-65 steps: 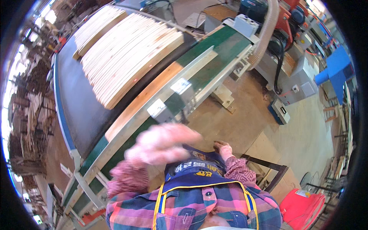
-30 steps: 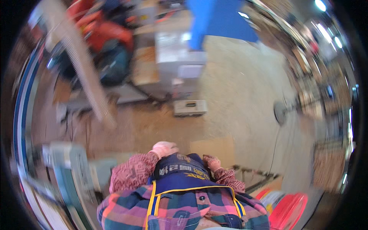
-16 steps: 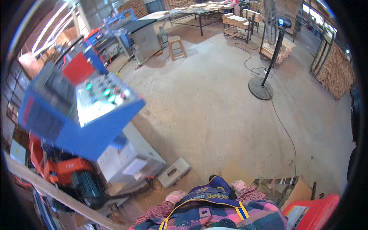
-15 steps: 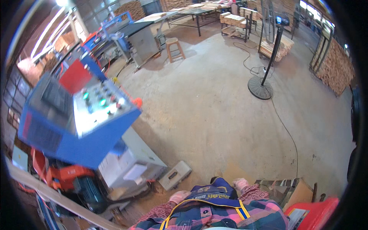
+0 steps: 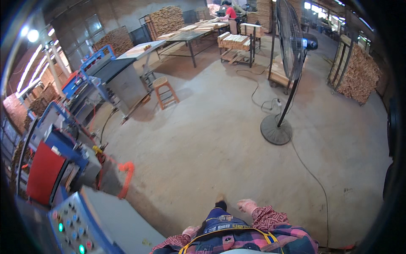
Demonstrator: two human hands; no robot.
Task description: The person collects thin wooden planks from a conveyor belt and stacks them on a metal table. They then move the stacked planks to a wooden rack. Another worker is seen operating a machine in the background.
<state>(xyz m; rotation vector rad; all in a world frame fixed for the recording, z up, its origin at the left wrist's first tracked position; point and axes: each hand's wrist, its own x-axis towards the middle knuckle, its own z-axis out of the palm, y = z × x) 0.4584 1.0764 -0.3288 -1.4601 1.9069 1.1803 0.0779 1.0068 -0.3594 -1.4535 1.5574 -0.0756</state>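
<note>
My right hand (image 5: pixel 246 206) hangs in front of my body at the lower middle, below a red patterned sleeve cuff (image 5: pixel 270 216). Its fingers look loosely bent and somewhat apart, with nothing seen in them. My left hand (image 5: pixel 191 231) is low beside the blue apron (image 5: pixel 224 225), partly covered by its sleeve; its fingers cannot be made out. Neither hand touches any object that shows. Nearest to the left hand stands a blue-and-grey control cabinet (image 5: pixel 120 220) with lit green buttons. One foot (image 5: pixel 220 205) shows ahead of the apron.
A standing fan (image 5: pixel 276 130) rises from the concrete floor, its cable (image 5: pixel 314 175) trailing along the right. An orange hose (image 5: pixel 127 178) lies left. Beyond are a wooden stool (image 5: pixel 165 91), blue machinery (image 5: pixel 99 67), wood stacks (image 5: pixel 356 76) and a person in red (image 5: pixel 230 13) at a table.
The view has swung and moved forward: the control cabinet slid to the lower left, and the red bin at the lower right has nearly left view. My right hand has shifted leftward in the picture.
</note>
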